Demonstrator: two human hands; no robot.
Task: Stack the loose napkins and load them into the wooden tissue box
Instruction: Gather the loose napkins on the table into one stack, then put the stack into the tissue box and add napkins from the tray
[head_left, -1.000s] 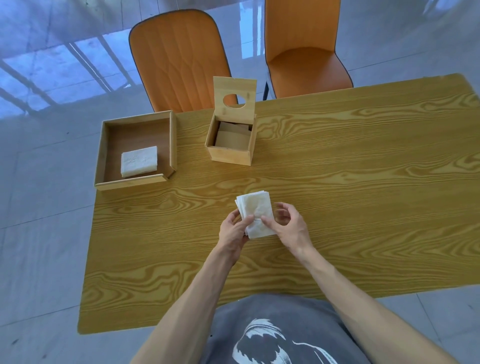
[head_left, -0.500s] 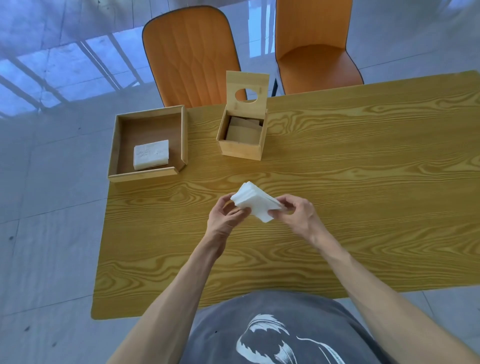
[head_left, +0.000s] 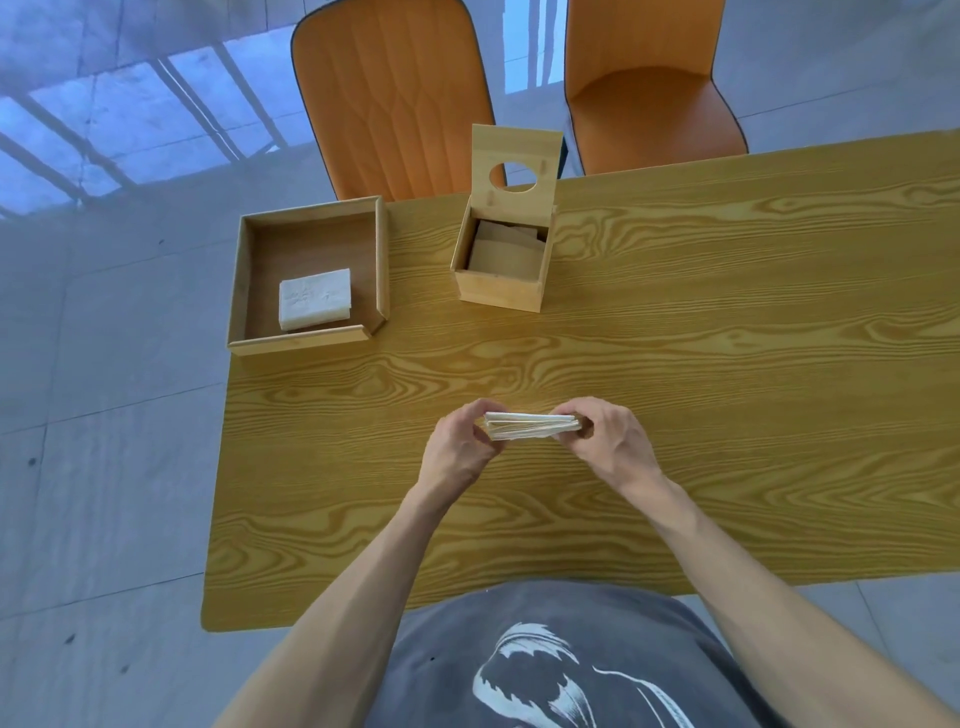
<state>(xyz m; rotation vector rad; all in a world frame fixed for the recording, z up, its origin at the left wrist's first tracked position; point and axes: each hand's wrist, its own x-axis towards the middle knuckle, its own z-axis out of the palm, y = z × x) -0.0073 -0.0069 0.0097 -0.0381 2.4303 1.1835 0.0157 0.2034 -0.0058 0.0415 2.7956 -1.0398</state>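
A stack of white napkins (head_left: 530, 426) is held edge-on above the middle of the wooden table (head_left: 727, 374). My left hand (head_left: 460, 449) grips its left end and my right hand (head_left: 608, 441) grips its right end. The wooden tissue box (head_left: 501, 288) stands farther back, its lid with a round hole (head_left: 514, 161) tipped upright. Inside the box I see a brownish board or liner. Another pile of white napkins (head_left: 314, 299) lies in a shallow wooden tray (head_left: 306, 343) at the table's back left corner.
Two orange chairs (head_left: 395, 98) (head_left: 649, 88) stand behind the far edge of the table. The tray overhangs the table's left edge slightly. Grey tiled floor surrounds the table.
The napkin stack has turned from flat-facing to edge-on and level, and both hands now hold it by its ends. The camera has shifted a little.
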